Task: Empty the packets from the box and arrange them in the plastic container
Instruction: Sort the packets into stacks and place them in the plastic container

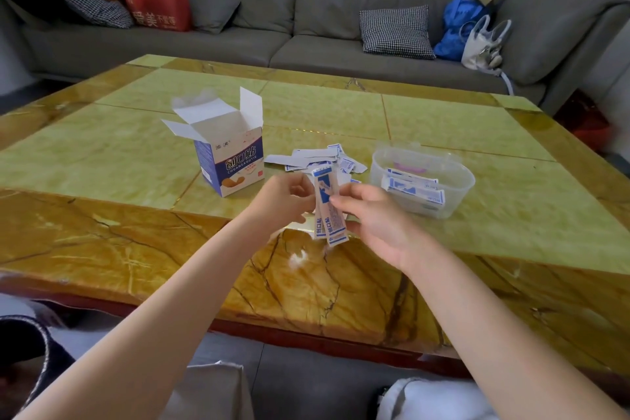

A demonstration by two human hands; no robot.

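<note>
A blue and white cardboard box (230, 160) stands upright on the table with its top flaps open. To its right lies a loose pile of white and blue packets (317, 158). Further right sits a clear plastic container (460, 181) with several packets lying inside. My left hand (284, 201) and my right hand (368, 215) together hold a small stack of long packets (329, 211) upright above the table, between the box and the container. Fingers of both hands pinch the stack from either side.
The yellow-green marble table (136, 153) has a brown stone border near me. A grey sofa (306, 27) runs along the far side with cushions, a red bag (156, 0), a blue bag (456, 27) and a white bag (484, 44).
</note>
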